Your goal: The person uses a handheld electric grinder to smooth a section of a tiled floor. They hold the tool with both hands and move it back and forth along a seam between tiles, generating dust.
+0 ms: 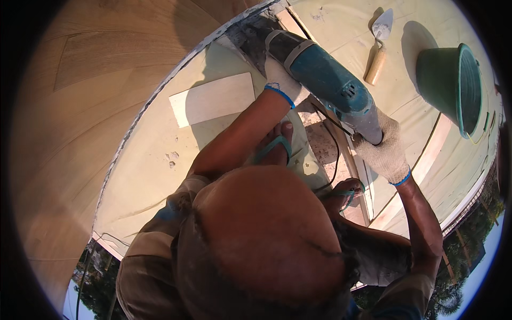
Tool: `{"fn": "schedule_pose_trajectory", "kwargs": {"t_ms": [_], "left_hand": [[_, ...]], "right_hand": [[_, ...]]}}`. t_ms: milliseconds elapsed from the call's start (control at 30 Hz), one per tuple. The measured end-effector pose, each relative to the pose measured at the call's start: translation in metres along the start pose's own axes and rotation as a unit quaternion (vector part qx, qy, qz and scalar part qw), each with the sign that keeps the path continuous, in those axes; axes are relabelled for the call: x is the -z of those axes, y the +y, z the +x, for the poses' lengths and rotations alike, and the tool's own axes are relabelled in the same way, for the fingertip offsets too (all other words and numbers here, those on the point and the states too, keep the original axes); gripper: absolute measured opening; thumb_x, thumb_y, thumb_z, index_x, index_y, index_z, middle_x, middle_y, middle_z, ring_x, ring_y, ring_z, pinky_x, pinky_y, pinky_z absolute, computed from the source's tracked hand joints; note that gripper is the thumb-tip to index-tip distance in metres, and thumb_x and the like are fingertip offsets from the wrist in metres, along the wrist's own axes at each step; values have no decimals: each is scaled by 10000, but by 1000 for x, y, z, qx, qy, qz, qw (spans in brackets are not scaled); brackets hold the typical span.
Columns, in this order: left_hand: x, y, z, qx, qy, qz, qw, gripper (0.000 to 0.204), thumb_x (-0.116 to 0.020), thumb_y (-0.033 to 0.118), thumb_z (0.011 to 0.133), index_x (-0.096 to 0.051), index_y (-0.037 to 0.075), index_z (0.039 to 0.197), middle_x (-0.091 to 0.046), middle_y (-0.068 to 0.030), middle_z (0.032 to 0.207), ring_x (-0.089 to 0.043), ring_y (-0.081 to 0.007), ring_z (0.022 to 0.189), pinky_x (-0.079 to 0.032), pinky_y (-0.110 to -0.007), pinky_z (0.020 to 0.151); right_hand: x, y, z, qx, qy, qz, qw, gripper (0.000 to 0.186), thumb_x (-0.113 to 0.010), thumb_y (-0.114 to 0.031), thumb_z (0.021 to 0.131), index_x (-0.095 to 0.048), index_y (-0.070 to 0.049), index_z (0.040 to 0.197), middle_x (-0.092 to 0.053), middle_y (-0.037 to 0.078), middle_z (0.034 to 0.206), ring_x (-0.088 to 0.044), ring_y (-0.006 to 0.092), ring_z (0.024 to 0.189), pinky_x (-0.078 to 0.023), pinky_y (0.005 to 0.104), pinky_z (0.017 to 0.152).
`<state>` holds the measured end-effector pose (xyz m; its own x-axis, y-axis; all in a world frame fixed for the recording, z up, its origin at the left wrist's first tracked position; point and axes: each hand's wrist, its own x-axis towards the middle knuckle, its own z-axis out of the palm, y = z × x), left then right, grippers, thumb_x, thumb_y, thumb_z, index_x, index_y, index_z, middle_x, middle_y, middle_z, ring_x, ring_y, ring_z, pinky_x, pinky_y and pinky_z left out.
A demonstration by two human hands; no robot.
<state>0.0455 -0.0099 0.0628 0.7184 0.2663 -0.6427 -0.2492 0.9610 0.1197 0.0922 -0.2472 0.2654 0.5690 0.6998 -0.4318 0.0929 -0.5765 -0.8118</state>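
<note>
A large teal-and-black power tool lies diagonally in the upper middle, its dark front end at the edge of a pale sheet-covered surface. My left hand, in a knitted glove with a blue cuff, is closed on the tool near its front. My right hand, gloved alike, grips its rear handle. A black cable hangs beneath the tool over a gap with wooden strips. My feet in green sandals stand either side of that gap. A pale rectangular board lies left of the tool.
A trowel with a wooden handle lies at upper right, beside a green bucket. Brown wooden panelling fills the left side beyond the sheet's ragged edge. Trees and sky show past the lower edges.
</note>
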Motion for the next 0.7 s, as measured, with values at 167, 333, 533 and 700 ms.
{"fn": "schedule_pose_trajectory", "kwargs": {"t_ms": [167,333,533,700], "left_hand": [[-2,-16,-14,81,-32,-61,994,604,-432,591,1124,-690,98,1359,-720,-140,1372,-690,-355,1241,-546,-538,1102],[31,-33,-6,192,-223,-217,931,608,-431,612,1109,-682,121,1365,-708,-119,1390,-658,-344,1277,-515,-536,1124],[-14,-26,-21,140,-40,-125,981,445,-566,578,1086,-770,182,1071,-793,-22,1075,-739,-269,1023,-592,-481,968],[-14,-4,6,119,-57,-142,981,445,-564,573,1083,-786,191,1132,-804,-20,1144,-744,-287,1078,-592,-502,1020]], "right_hand": [[11,-1,-14,-19,7,-36,999,452,-754,-18,853,-732,7,1304,-817,87,1057,-712,100,996,-593,323,921],[25,-7,-18,-38,-5,-40,998,446,-725,-14,859,-731,12,1303,-805,82,1034,-701,102,969,-589,320,917],[29,0,-7,-37,-1,-38,999,418,-715,-44,870,-726,13,1284,-791,75,1020,-687,102,945,-583,316,900],[39,5,33,-12,-10,-5,1000,339,-740,-98,904,-734,8,1225,-778,66,1016,-683,109,922,-576,314,868]]}}
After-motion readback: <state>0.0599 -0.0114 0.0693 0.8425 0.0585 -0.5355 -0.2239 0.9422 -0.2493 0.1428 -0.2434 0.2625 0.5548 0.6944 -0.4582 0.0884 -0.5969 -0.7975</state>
